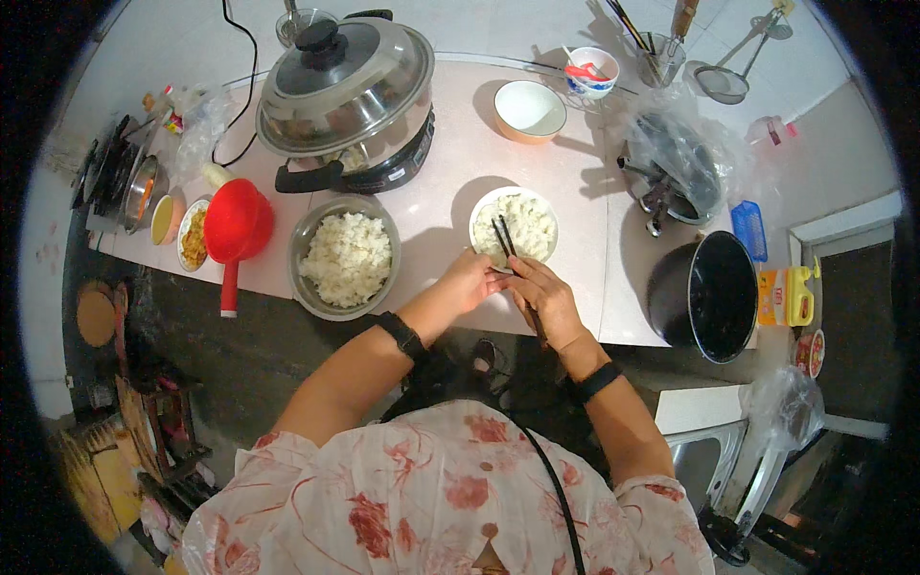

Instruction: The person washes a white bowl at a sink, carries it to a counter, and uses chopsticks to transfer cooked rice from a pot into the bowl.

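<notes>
A white bowl of cooked rice (528, 215) stands near the table's front edge. Dark chopsticks (535, 323) are held in my right hand (544, 291), their tips over the rice. My left hand (471, 280) is at the bowl's near left rim, its fingertips meeting those of the right; whether it grips anything is hard to see. Left of it, a metal basin (295, 264) holds a larger heap of white rice (348, 259).
A lidded steel electric pot (345, 93) stands at the back left, a red ladle-like scoop (237, 219) before it. An empty white bowl (530, 109) sits behind the rice bowl. At right are a black pot (672, 295) and a bag-covered metal vessel (675, 165).
</notes>
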A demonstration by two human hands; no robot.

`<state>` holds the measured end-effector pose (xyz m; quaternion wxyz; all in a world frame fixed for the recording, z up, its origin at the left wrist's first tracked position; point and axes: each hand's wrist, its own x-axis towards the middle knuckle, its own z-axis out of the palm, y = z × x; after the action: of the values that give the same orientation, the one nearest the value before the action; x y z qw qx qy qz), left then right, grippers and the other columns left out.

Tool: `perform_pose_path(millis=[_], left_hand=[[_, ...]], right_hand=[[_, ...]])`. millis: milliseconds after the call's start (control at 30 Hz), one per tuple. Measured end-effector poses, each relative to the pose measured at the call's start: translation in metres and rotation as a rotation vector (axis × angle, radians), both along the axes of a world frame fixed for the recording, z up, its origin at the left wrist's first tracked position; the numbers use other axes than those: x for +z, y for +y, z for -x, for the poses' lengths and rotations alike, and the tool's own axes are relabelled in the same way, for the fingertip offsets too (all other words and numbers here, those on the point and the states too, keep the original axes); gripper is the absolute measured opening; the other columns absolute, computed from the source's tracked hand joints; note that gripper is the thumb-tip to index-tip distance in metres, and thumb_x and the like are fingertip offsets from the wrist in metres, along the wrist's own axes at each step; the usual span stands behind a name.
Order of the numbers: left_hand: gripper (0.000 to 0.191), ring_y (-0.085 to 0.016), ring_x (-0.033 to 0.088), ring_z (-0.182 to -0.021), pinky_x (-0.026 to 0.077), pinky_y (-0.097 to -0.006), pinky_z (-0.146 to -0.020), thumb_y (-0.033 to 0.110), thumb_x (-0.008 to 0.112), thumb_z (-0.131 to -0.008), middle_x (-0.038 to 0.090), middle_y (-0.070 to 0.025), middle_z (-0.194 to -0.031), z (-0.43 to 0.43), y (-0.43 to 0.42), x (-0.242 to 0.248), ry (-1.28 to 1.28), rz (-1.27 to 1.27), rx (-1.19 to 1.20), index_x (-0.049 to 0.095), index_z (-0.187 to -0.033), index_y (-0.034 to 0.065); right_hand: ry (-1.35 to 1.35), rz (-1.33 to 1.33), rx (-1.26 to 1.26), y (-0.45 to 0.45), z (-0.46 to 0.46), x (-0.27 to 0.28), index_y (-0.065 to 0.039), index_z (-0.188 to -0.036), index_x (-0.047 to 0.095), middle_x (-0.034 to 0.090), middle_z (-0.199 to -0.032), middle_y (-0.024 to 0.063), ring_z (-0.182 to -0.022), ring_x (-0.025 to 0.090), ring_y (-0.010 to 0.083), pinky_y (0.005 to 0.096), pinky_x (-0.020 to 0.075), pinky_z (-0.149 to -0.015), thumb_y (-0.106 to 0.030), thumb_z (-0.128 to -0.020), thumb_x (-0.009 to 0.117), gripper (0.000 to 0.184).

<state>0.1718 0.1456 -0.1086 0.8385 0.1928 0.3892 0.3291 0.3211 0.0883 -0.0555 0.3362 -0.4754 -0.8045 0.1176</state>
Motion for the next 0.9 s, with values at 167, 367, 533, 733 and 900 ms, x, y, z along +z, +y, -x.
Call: perform_pose_path(millis=[167,367,533,733,900], left_hand=[[0.027,-0.024,0.058,-0.09,0.048,-0.0353,-0.079,0.008,0.042,-0.086,0.057,-0.0124,-0.105,-0.005,-0.003,0.017,-0.012,0.086,0.013,0.046,-0.112,0.0053],[0.026,-0.024,0.057,-0.091,0.049,-0.0343,-0.077,0.01,0.04,-0.088,0.056,-0.0121,-0.104,-0.005,-0.004,0.01,-0.025,0.094,-0.002,0.046,-0.112,0.0045],[0.026,-0.025,0.057,-0.091,0.049,-0.0344,-0.077,0.009,0.038,-0.087,0.055,-0.0125,-0.105,-0.004,-0.002,-0.01,-0.11,0.058,0.074,0.045,-0.112,0.0042],[0.027,-0.026,0.058,-0.093,0.049,-0.0351,-0.079,0.012,0.042,-0.087,0.054,-0.0145,-0.108,-0.008,-0.002,-0.003,-0.082,0.072,0.012,0.044,-0.112,0.0031],[0.032,-0.026,0.057,-0.098,0.049,-0.0355,-0.081,0.017,0.044,-0.088,0.054,-0.0139,-0.11,0.003,0.003,0.005,-0.001,0.124,-0.134,0.043,-0.116,0.0026]], right_hand=[[0.064,0.024,0.006,-0.018,-0.017,0.034,-0.002,-0.086,0.062,0.06,-0.102,0.0149,-0.092,0.059,0.0293,0.0331,0.0502,-0.076,0.002,-0.07,0.063,0.017],[0.135,-0.014,-0.005,-0.006,-0.007,0.028,-0.001,-0.087,0.061,0.06,-0.099,0.015,-0.089,0.059,0.0304,0.0329,0.0494,-0.077,0.002,-0.07,0.063,0.018],[0.048,0.053,0.054,0.001,0.0,0.01,-0.004,-0.09,0.062,0.06,-0.103,0.0135,-0.096,0.057,0.0309,0.034,0.0473,-0.082,0.001,-0.069,0.062,0.021],[0.19,0.072,0.095,-0.011,-0.026,0.037,-0.004,-0.092,0.061,0.06,-0.101,0.0145,-0.094,0.059,0.0287,0.0344,0.0488,-0.079,-0.001,-0.07,0.061,0.022],[0.104,0.074,-0.156,0.004,-0.031,0.003,-0.003,-0.093,0.061,0.059,-0.104,0.0168,-0.096,0.057,0.0302,0.0342,0.0485,-0.077,0.002,-0.071,0.059,0.022]])
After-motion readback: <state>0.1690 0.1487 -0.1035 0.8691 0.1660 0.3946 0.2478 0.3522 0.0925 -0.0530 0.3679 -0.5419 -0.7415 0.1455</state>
